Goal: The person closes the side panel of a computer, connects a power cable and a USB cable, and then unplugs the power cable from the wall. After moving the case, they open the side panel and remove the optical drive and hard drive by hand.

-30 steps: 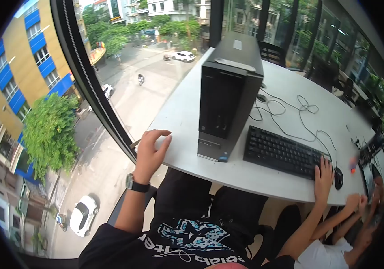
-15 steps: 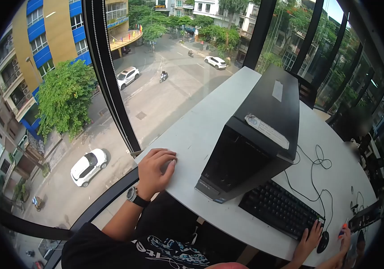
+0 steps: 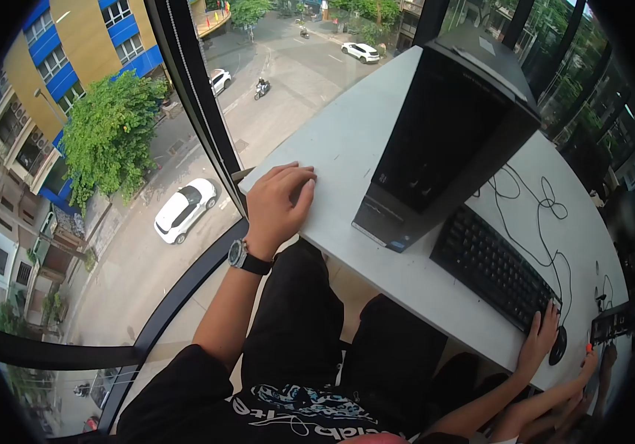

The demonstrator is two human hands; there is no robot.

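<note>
My left hand (image 3: 280, 203), wearing a watch (image 3: 239, 254) on its wrist, rests on the edge of the pale desk (image 3: 347, 148). Its fingers lie loosely bent on the surface, the thumb is apart, and nothing is held. At the far right end of the black keyboard (image 3: 491, 266), my right hand (image 3: 543, 337) lies with fingers outstretched over the corner. A black mouse (image 3: 558, 346) sits just beside that hand. Between my two hands stands a black computer tower (image 3: 443, 140), upright on the desk, partly overlapping the keyboard's near end in view.
Thin black cables (image 3: 547, 203) loop across the desk behind the keyboard. Another person's hand (image 3: 588, 364) is at the right, by a small orange item (image 3: 589, 347) and a dark device (image 3: 617, 322). Tall windows face a street with a white car (image 3: 185, 211).
My view has tilted downward, so the tower, desk and hands appear higher and more of my legs shows. Both hands keep their places on the desk and keyboard. The white car outside has moved.
</note>
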